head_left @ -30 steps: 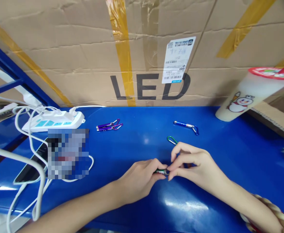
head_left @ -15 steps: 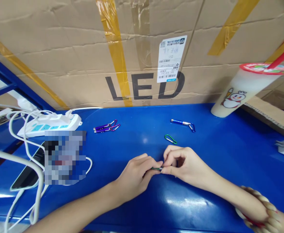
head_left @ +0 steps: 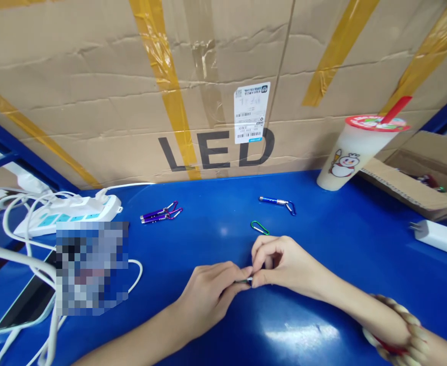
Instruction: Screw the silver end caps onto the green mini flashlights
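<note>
My left hand (head_left: 211, 287) is closed in a pinch around a slim green mini flashlight (head_left: 242, 280), mostly hidden by the fingers. At its pale right end, the thumb and fingertips of my right hand (head_left: 280, 262) pinch together; the two hands meet there. Just beyond my right hand lies a loose green carabiner (head_left: 260, 227) on the blue tabletop. Farther back is a blue mini flashlight (head_left: 272, 200) with a blue carabiner (head_left: 292, 208) attached. Two purple mini flashlights (head_left: 154, 217) with purplish carabiners lie side by side at the left.
A large cardboard box (head_left: 124, 112) marked LED walls the back. A drink cup (head_left: 355, 152) with a red straw stands at back right, near an open carton (head_left: 398, 188) and a white charger (head_left: 444, 239). At left are a power strip (head_left: 105, 206), cables and a phone (head_left: 27, 300).
The camera view has shifted, so the table things appear lower and farther left. Both hands keep their pinch on the green mini flashlight, with little visible change.
</note>
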Demonstrator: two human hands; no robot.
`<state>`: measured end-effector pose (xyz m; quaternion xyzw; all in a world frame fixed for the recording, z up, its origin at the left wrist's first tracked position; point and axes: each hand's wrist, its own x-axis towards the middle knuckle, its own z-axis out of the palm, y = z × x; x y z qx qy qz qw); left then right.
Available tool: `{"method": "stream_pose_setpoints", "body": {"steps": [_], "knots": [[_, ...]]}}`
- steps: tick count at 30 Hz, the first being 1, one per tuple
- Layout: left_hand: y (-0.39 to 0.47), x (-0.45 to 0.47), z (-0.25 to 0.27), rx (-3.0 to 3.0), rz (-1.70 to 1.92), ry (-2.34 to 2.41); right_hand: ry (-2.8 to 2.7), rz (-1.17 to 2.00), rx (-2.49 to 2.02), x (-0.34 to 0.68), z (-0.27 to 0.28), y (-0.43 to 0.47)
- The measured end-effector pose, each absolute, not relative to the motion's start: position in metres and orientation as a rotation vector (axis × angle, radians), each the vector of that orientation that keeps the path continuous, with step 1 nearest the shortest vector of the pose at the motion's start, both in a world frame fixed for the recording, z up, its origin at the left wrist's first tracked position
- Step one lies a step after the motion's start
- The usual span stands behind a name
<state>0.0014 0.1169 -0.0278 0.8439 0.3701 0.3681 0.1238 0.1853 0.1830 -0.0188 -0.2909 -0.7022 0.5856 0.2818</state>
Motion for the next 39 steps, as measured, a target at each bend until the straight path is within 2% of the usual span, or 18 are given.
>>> {"method": "stream_pose_setpoints", "body": {"steps": [6,14,26,30,35,39], "knots": [[0.114,0.001,-0.026,2.357,1.053,1.171,-1.842,1.567,-0.759,0.186,-0.013,0.182],[0.111,0.000,-0.018,2.295,0.766,1.254,-1.925,1.468,-0.792,0.189,-0.015,0.189],[0.113,0.000,-0.024,2.407,0.842,1.236,-1.999,1.448,-0.864,0.184,-0.031,0.194],[0.114,-0.003,-0.026,2.398,0.744,1.250,-2.061,1.333,-0.830,0.182,-0.035,0.194],[0.113,-0.004,-0.022,2.287,0.990,1.246,-1.942,1.126,-0.780,0.176,-0.034,0.189],[0.115,-0.004,-0.016,2.054,1.053,1.285,-1.967,0.880,-0.685,0.176,-0.030,0.184]]}}
